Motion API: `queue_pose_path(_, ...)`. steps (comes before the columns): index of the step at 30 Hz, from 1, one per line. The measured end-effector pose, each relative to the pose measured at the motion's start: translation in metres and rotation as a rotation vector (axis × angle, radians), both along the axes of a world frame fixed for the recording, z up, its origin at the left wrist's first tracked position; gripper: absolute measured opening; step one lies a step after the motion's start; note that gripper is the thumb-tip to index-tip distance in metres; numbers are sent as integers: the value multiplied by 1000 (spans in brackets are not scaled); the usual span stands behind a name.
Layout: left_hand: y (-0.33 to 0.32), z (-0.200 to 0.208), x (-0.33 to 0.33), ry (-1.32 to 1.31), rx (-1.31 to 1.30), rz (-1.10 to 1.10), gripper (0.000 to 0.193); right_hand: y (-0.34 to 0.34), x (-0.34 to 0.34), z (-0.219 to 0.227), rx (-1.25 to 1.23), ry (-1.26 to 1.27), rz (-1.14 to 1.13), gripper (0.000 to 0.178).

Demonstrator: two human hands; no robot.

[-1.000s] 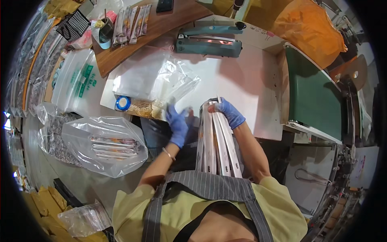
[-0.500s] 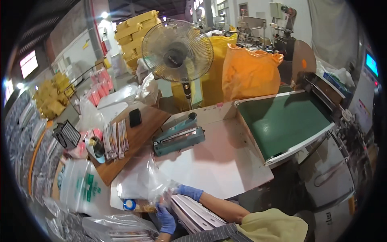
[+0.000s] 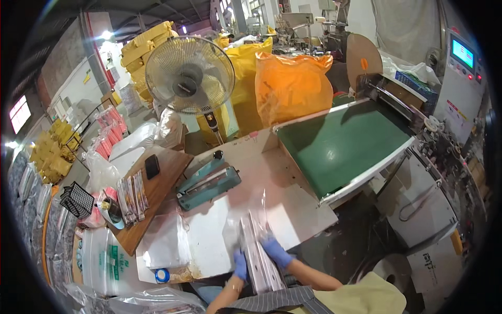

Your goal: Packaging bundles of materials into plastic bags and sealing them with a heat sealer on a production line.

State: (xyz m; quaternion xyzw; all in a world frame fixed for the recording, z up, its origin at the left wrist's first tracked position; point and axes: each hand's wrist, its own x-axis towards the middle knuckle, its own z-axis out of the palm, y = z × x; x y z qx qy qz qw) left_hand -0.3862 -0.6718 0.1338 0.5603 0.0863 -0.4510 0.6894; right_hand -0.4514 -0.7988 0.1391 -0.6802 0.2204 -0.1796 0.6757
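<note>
A bundle of long, narrow white strips (image 3: 258, 256) stands out from my body over the front edge of the white table, its far end on the tabletop. Clear plastic film, apparently a bag, shows around that far end. My left hand (image 3: 240, 264), in a blue glove, grips the bundle's left side. On the other side my right hand (image 3: 276, 252), also blue-gloved, presses against it with the fingers partly hidden. Beyond them lies a teal bag sealer (image 3: 209, 188). A stack of clear plastic bags (image 3: 166, 242) lies to the left of my hands.
A brown board (image 3: 151, 191) at the left carries a black phone (image 3: 152, 166) and several slim packets (image 3: 130, 196). A roll of blue tape (image 3: 162, 275) sits at the table's front edge. To the right is a green conveyor belt (image 3: 345, 149); behind stand a fan (image 3: 189, 76) and an orange sack (image 3: 293, 89).
The bundle and both hands have swung right and over the table. The clear film, bunched over the bags at the left before, is now around the bundle's far end. My view has turned right.
</note>
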Motion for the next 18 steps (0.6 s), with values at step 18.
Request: queue_pose_path(18, 22, 19, 29, -1494, 682, 142, 21, 32, 74, -5, -554, 80, -455, 19)
